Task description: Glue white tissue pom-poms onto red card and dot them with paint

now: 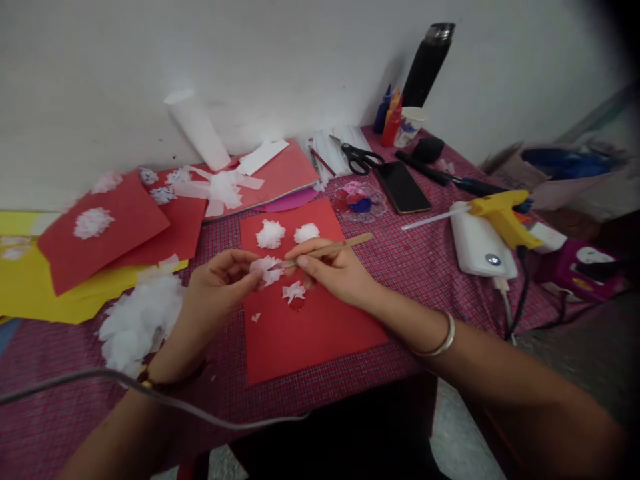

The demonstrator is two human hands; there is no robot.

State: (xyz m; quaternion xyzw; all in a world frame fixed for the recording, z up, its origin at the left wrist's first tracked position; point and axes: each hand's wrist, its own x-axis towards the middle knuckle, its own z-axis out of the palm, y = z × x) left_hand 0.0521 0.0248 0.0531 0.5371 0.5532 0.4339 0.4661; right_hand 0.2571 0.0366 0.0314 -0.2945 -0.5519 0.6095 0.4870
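Two white puffs [271,235] sit near the top of a red sheet [310,340] at the centre of the frame. Just below them, the left hand [220,283] has thumb and fingers closed on a white paper tuft [264,268]. The right hand [340,272] pinches a wooden stick [353,242], its tip at that tuft. White scraps [143,320] heap at lower left; a yellow glue gun [505,210] rests at right.

One wooden stick [357,241], three squeeze bottles [393,127], one phone [403,187], one glue gun [507,212], one paper cup [410,127]
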